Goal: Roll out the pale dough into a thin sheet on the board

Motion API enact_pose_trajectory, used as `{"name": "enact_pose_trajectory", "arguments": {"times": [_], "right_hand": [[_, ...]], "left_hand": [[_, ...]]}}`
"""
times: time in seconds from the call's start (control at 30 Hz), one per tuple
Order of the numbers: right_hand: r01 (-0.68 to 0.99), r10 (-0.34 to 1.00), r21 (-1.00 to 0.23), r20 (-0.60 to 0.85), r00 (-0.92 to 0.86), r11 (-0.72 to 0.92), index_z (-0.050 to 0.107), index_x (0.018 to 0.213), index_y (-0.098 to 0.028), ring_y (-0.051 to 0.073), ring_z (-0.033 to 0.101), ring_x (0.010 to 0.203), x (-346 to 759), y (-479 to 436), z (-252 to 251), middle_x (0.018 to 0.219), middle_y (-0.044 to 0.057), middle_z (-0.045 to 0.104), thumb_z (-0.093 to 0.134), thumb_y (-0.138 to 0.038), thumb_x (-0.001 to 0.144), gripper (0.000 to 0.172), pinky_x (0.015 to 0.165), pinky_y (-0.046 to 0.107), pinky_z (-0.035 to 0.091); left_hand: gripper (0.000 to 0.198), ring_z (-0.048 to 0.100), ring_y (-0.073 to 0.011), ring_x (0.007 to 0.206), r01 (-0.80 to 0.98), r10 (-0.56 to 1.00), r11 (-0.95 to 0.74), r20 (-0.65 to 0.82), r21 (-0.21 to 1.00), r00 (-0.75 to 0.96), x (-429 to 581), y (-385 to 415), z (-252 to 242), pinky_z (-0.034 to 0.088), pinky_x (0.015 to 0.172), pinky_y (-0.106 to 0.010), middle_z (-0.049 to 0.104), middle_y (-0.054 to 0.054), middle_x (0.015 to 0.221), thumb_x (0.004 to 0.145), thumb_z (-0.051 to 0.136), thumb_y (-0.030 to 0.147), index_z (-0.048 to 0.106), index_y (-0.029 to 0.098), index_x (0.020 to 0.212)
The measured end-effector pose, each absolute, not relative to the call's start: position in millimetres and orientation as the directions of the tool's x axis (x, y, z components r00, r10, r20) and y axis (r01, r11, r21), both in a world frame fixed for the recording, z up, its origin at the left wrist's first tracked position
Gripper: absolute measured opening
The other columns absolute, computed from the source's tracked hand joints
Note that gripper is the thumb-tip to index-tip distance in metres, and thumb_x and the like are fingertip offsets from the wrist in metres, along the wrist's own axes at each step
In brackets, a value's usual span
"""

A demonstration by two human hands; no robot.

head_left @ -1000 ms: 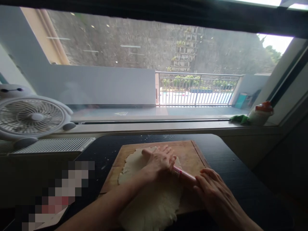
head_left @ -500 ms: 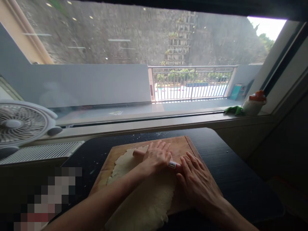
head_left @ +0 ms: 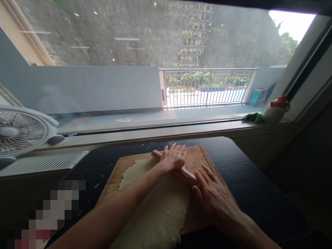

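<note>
A sheet of pale dough (head_left: pixel 158 207) lies rolled flat on a wooden board (head_left: pixel 111 186), its ragged near edge hanging past the board's front. Across its far part runs a rolling pin (head_left: pixel 188 175), slanting from far left to near right. My left hand (head_left: pixel 174 157) presses palm-down on the pin, fingers stretched out and spread. Over the pin's right end lies my right hand (head_left: pixel 211 192), also flat with long fingers; it covers that end. My left forearm hides part of the dough.
Beneath the board is a black table (head_left: pixel 249 193), dusted with flour at the back left. A fan (head_left: pixel 23 131) stands at the left. On the windowsill (head_left: pixel 124 138) at the right are a green cloth (head_left: pixel 252 117) and a white container with an orange top (head_left: pixel 276 110).
The rolling pin has turned and its far end has shifted right and away from me. My left hand has moved forward with it; the right hand has hardly moved.
</note>
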State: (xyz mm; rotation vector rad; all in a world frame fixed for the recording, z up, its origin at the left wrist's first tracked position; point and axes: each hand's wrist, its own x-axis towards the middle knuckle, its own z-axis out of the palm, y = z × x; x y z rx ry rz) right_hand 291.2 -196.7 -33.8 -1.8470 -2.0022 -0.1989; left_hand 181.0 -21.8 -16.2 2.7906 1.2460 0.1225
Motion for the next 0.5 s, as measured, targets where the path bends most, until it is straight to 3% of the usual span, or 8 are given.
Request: {"name": "enact_pose_trajectory", "arguments": {"times": [0.2,0.4,0.5], "right_hand": [[0.96,0.903,-0.204,0.421,-0.09,0.191,0.041,0.131,-0.02,0.025,0.023,0.133,281,-212,-36,0.131,0.007,0.047,0.039,-0.033,0.088,0.046,0.1,0.042,0.037],[0.973,0.942,-0.226,0.334,0.035,0.043,0.058,0.11,-0.019,0.025,0.03,0.129,316,-183,-40,0.125,0.008,0.052,0.031,-0.032,0.091,0.035,0.102,0.043,0.034],[0.981,0.93,-0.191,0.366,0.038,0.035,0.054,0.117,-0.015,0.026,0.028,0.13,313,-184,-41,0.128,0.011,0.05,0.033,-0.032,0.091,0.038,0.104,0.044,0.032]], "left_hand": [[0.051,0.023,-0.0226,0.132,0.73,0.728,-0.683,0.119,0.034,0.675,147,-43,-19,0.009,0.108,-0.05,0.037,-0.001,0.14,0.091,0.016,0.043,0.035,0.027,0.135],[0.06,0.019,-0.0262,0.134,0.764,0.776,-0.628,0.036,0.148,0.63,218,-3,-19,0.012,0.105,-0.054,0.032,-0.005,0.143,0.089,0.012,0.05,0.027,0.021,0.139],[0.062,0.016,-0.0265,0.135,0.763,0.78,-0.622,0.05,0.179,0.624,234,6,-19,0.012,0.106,-0.053,0.027,-0.006,0.145,0.089,0.01,0.049,0.024,0.018,0.14]]}}
